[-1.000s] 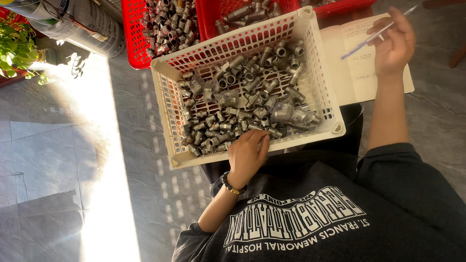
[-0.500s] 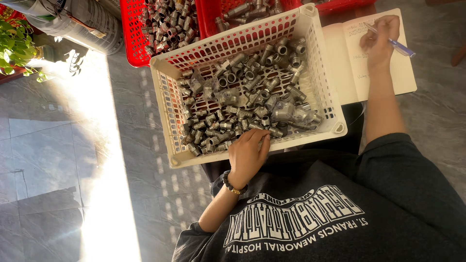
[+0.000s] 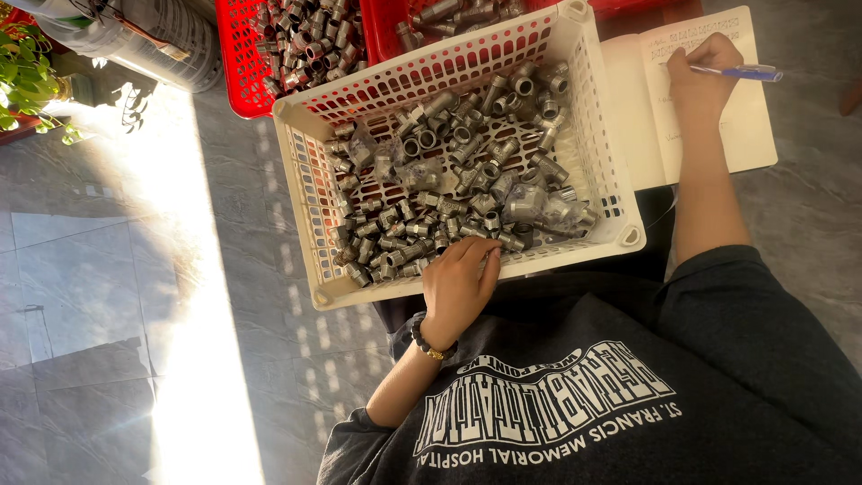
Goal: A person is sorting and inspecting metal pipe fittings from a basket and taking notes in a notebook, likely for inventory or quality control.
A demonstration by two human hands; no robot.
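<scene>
Left hand: the left hand (image 3: pixel 460 286) rests on the near rim of the white basket (image 3: pixel 298 171), fingers curled over the edge and touching the metal parts just inside; I cannot tell if it grips any piece.
Right hand: the right hand (image 3: pixel 699 79) is closed around a blue pen (image 3: pixel 738 74), with the tip on the page of the notebook (image 3: pixel 750 135).
White basket: a plastic basket with slotted walls, lying on the person's lap, slightly turned, between the two hands.
Metal fittings: many small grey pipe fittings (image 3: pixel 467 171) fill the bottom of the white basket; some are threaded, some are elbow shaped, and a few lie inside small clear bags.
Notebook: open, just beside the right wall of the white basket, with handwriting on the upper part of the page.
Red baskets: two red baskets (image 3: pixel 241 63) stand behind the white one, also holding metal fittings.
Wrist: a dark bead bracelet (image 3: pixel 431 346) is on the left wrist.
Floor: grey tiles (image 3: pixel 81 296) with a bright strip of sunlight; a green plant (image 3: pixel 22 72) is at the upper left corner.
</scene>
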